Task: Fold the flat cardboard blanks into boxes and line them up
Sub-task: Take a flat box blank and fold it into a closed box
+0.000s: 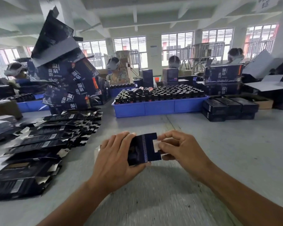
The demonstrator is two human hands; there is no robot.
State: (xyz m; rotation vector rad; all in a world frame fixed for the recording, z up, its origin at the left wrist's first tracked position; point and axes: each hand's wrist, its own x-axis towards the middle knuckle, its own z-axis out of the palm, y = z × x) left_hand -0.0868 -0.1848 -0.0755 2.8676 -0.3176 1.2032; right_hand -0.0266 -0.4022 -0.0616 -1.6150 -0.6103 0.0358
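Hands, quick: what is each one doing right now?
Left hand: grips the dark box round its body.
Right hand: pinches the box's white end flap.

Both hands (147,154) grip a dark cardboard box (143,149) above the table (219,144).

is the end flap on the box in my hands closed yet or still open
Still open. The dark blue cardboard box shows its notched end flap sticking out untucked, with the right hand pinching a white tab; the left hand grips the body.
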